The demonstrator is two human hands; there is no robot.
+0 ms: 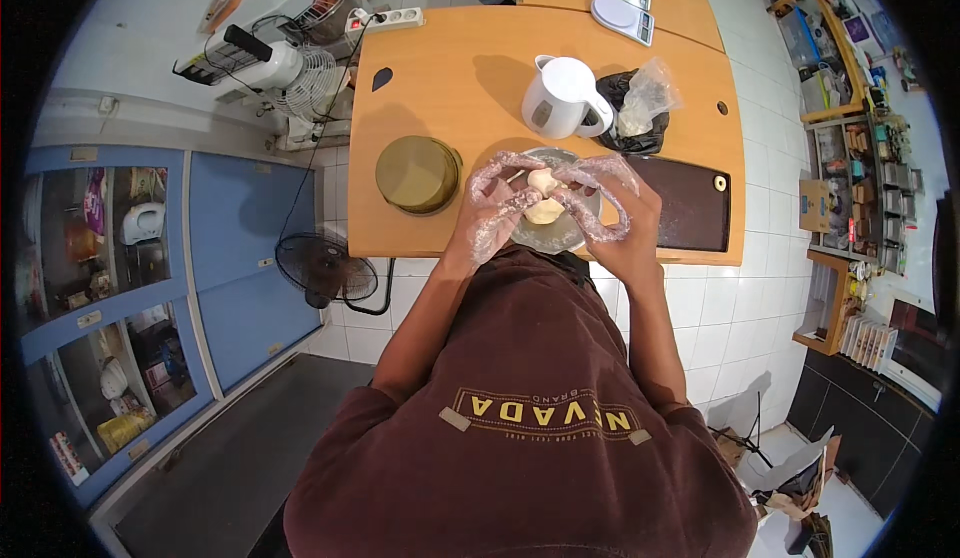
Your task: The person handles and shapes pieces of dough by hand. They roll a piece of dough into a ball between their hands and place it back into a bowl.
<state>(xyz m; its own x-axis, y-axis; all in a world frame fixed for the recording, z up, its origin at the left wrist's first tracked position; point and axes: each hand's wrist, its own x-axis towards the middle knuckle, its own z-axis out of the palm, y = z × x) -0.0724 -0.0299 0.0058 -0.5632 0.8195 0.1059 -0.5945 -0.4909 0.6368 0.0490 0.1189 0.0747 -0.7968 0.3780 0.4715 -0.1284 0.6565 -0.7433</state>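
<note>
Flour coats both my hands, which meet over a metal bowl (566, 235) at the table's near edge. My left hand (497, 203) and my right hand (612, 205) pinch a small pale lump of dough (542, 180) between thumbs and fingertips. Just below it shows a larger lump of dough (545, 212); whether it hangs from the held piece or lies in the bowl, I cannot tell. To the right of my right hand, a dark baking tray (682, 203) carries a ring of dough (720, 184) near its right side.
A white electric kettle (560, 98) stands beyond the bowl, beside a black plastic bag (640, 136) with a clear bag in it. A round olive-coloured container (418, 174) is left of my hands. Farther back are a kitchen scale (620, 18) and a power strip (385, 21).
</note>
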